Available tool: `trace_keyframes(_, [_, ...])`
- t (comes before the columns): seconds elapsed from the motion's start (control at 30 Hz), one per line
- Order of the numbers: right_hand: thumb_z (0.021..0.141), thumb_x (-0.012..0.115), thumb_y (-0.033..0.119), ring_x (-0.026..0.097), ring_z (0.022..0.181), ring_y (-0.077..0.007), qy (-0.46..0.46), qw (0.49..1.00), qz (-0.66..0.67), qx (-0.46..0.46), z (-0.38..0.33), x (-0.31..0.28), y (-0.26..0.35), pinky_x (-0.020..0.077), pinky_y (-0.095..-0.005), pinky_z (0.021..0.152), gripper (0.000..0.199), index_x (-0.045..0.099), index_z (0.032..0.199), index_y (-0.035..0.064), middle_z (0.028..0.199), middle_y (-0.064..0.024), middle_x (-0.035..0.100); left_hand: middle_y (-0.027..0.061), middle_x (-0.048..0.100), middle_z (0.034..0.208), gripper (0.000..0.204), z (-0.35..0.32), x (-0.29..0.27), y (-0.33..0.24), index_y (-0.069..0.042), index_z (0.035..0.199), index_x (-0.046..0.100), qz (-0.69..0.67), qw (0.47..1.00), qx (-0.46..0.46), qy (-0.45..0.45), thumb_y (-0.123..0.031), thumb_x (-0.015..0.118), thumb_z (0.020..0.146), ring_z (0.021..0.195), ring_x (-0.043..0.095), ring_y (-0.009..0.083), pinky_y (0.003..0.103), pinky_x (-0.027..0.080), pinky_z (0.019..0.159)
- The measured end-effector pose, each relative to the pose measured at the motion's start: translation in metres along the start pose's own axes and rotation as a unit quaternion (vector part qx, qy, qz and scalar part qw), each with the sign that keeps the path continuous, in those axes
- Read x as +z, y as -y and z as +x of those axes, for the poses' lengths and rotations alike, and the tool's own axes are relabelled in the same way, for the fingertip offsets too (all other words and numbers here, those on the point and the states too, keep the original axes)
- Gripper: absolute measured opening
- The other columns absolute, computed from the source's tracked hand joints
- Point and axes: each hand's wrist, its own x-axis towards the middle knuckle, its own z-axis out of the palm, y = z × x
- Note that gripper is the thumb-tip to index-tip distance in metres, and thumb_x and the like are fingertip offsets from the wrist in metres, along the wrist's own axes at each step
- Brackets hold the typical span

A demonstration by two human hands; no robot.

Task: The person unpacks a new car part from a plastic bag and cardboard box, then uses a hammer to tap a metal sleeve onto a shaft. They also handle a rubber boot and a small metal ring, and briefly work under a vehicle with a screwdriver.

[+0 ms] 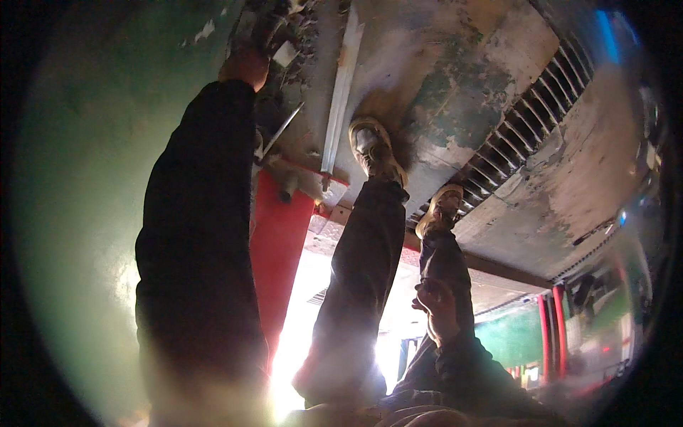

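My left arm, in a dark sleeve, reaches far forward along a green wall [85,213]. At its end my left hand [245,67] is down by a strip of dark debris [284,85] at the wall's foot; shadow hides its fingers, and whether it holds anything does not show. A small pale block-like piece [286,54] lies just right of it. Nearer to me, a thin metal rod [283,129] slants up from the debris. My right hand [437,307] hangs in front of my right leg with curled fingers; what is inside them, if anything, cannot be made out.
A long metal rail [343,85] runs along the debris strip, ending near a red metal panel [277,242]. My shoes [371,146] stand on the stained floor [427,43] beside a slotted drain grate [523,128]. Red upright posts [558,331] are at the lower right. Bright glare fills the lower middle.
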Motion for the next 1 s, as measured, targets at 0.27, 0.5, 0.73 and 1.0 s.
trace_keyframes(0.27, [0.098, 0.079, 0.01, 0.07, 0.093, -0.0136, 0.08, 0.982, -0.14, -0.099, 0.0, 0.055, 0.081, 0.0585, -0.0327, 0.084, 0.031, 0.071, 0.127, 0.0047, 0.106, -0.0035, 0.073, 0.031, 0.036, 0.172, 0.084, -0.142, 0.124, -0.012, 0.006, 0.163, 0.042, -0.258, 0.956, 0.017, -0.142, -0.04, 0.073, 0.1, 0.153, 0.042, 0.0503, 0.059, 0.041, 0.125])
trace_keyframes(0.5, [0.1, 0.078, 0.029, 0.06, 0.077, -0.0138, 0.105, 0.879, -0.394, -0.248, 0.085, 0.175, 0.226, 0.0473, -0.0344, 0.073, 0.025, 0.068, 0.093, 0.0077, 0.083, -0.0021, 0.063, 0.0341, 0.06, 0.144, 0.068, -0.41, 0.078, -0.14, 0.001, 0.136, 0.062, -0.606, 0.774, 0.013, 0.182, -0.041, 0.082, 0.087, 0.143, 0.054, 0.0504, 0.059, 0.046, 0.117])
trace_keyframes(0.73, [0.097, 0.086, 0.033, 0.064, 0.068, -0.0099, 0.076, 0.839, -0.472, -0.261, 0.163, 0.341, 0.355, 0.0543, -0.0267, 0.062, 0.032, 0.07, 0.102, 0.0054, 0.081, 0.0001, 0.067, 0.017, 0.064, 0.146, 0.059, -0.567, -0.042, -0.226, -0.012, 0.136, 0.069, -0.594, 0.801, -0.005, 0.077, -0.038, 0.081, 0.085, 0.144, 0.052, 0.0397, 0.059, 0.036, 0.123])
trace_keyframes(1.0, [0.105, 0.078, 0.038, 0.068, 0.091, -0.0122, 0.167, 0.815, -0.403, -0.381, 0.169, 0.412, 0.405, 0.0602, -0.0356, 0.076, 0.046, 0.062, 0.138, 0.011, 0.12, -0.002, 0.071, 0.0142, 0.063, 0.148, 0.056, -0.54, -0.051, -0.293, -0.014, 0.137, 0.069, -0.646, 0.745, -0.11, 0.126, -0.044, 0.076, 0.09, 0.148, 0.048, 0.0363, 0.059, 0.028, 0.126])
